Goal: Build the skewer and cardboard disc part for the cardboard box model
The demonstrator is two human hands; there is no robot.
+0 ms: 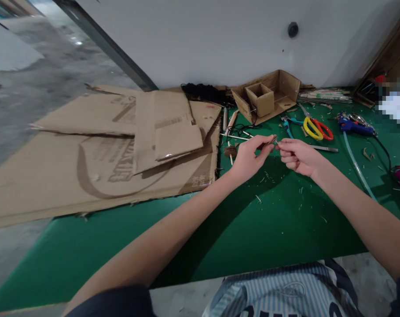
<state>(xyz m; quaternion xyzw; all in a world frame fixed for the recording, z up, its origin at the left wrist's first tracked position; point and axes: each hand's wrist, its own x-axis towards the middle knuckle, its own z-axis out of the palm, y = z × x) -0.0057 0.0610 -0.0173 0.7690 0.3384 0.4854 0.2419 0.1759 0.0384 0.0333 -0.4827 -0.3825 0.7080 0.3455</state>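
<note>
Above the green table, my left hand (pixel 249 155) pinches a small brown cardboard piece (pixel 271 141) between thumb and fingers. Close against it, my right hand (pixel 298 156) is closed, with its fingertips on a thin, pointed thing (pixel 277 142) that meets the cardboard piece; its kind is too small to make out. Left of my left hand, a round cardboard disc (pixel 230 151) sits on a pale stick. Tweezers (pixel 325 149) lie behind my right wrist, partly hidden by it. Small scraps are scattered around my hands.
Large cardboard sheets (pixel 51 167) cover the left side. An open cardboard box (pixel 285 88) stands at the back by the wall. Scissors (pixel 318 129), teal-handled pliers (pixel 288 127) and a blue glue gun (pixel 354 126) with a cord lie to the right on the green table (pixel 285 229).
</note>
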